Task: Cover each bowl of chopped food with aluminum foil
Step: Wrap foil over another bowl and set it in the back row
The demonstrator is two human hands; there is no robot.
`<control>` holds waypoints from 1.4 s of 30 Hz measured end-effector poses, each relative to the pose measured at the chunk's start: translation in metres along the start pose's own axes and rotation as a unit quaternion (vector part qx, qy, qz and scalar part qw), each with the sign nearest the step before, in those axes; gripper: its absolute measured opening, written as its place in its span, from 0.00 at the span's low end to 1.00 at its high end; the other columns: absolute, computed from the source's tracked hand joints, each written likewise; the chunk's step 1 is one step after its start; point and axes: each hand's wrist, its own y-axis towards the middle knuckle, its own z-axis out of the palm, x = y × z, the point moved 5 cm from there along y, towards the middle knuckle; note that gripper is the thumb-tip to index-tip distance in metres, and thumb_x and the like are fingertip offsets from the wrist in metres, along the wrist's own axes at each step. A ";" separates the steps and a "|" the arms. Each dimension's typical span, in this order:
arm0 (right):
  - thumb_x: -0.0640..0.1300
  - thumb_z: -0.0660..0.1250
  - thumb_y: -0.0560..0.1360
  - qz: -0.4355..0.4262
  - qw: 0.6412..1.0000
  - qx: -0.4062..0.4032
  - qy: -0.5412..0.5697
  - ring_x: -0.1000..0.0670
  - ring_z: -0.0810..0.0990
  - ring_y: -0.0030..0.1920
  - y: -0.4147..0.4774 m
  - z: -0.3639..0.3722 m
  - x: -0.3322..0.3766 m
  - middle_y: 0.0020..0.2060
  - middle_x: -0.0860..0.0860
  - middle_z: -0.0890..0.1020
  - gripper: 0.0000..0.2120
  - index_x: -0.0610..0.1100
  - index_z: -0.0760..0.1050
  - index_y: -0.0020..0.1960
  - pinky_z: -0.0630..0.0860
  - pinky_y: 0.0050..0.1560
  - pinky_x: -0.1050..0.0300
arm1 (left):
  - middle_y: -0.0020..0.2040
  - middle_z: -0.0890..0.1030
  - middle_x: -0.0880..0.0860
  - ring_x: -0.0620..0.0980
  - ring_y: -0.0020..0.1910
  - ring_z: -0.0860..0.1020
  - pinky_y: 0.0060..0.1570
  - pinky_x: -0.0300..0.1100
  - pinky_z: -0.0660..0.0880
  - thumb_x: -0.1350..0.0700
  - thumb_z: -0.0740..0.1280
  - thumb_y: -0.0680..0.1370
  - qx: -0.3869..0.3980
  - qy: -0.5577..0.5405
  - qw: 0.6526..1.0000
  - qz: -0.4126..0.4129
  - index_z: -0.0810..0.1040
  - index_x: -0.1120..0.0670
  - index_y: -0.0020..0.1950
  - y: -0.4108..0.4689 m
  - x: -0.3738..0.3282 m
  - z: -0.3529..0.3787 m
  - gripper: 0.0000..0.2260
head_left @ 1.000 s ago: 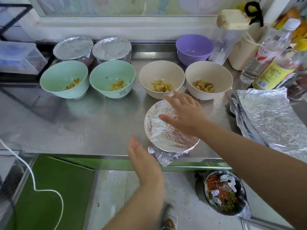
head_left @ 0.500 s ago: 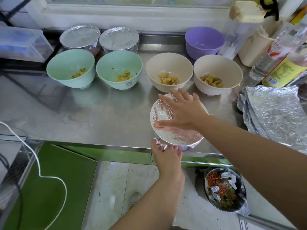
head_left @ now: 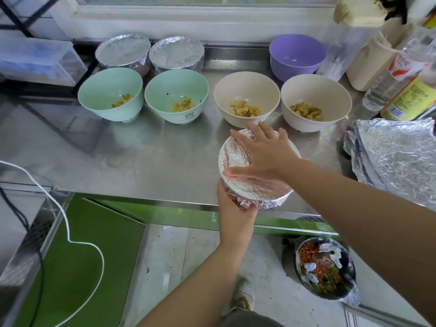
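Both hands are on the foil-covered bowl (head_left: 232, 159), which sits at the near edge of the steel surface (head_left: 153, 161). We see the right hand (head_left: 266, 159) spread flat on top, fingers straight, pinning the sheet so it can't lift. The left hand (head_left: 236, 213) cups the near side, fingers curled round the crumpled foil under the rim. That looks to us like the tucking step, crimping the loose skirt tight.

Behind it wait two green bowls (head_left: 111, 95) and two beige bowls (head_left: 246, 97), each holding chopped food and no cover. Two finished foil-topped bowls (head_left: 122, 50) sit at the back. To our right, the stack of foil sheets (head_left: 396, 156) lies handy for the next one. By our reckoning, three are done or nearly done and four remain.
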 end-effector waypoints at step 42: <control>0.87 0.42 0.60 0.005 1.000 -0.015 0.002 0.43 0.43 0.82 0.000 0.005 0.000 0.83 0.50 0.46 0.55 0.64 0.41 0.81 0.46 0.76 0.27 | 0.63 0.70 0.25 0.36 0.50 0.82 0.48 0.25 0.73 0.57 0.72 0.78 0.037 0.159 0.986 0.012 0.62 0.32 0.71 -0.025 0.004 -0.048 0.31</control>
